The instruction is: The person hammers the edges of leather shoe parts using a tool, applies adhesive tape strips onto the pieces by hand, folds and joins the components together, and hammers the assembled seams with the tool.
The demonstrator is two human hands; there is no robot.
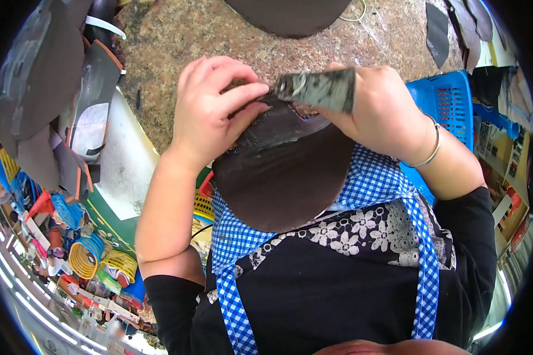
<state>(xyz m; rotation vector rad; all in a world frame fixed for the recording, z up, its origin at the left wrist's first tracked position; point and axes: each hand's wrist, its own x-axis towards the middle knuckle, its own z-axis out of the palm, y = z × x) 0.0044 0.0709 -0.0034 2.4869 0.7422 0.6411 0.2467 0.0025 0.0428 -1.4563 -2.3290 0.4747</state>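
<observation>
A dark brown rounded sheet (284,177), leather-like, lies over the table's near edge and hangs toward my lap. My left hand (216,103) is closed on its upper edge, thumb and forefinger pinched together there. My right hand (379,103) grips a flat, worn grey tool (323,90), wide at the hand and narrower toward the left; its kind I cannot make out. The tool's narrow end is close to my left fingertips, over the sheet's upper edge. My right fingers are partly hidden behind the tool.
The speckled stone tabletop (160,41) holds another dark rounded piece (290,15) at the far side. Stacked dark pieces (35,77) stand at left, with a dark strip (437,35) at upper right. A blue plastic basket (456,103) sits beside my right arm.
</observation>
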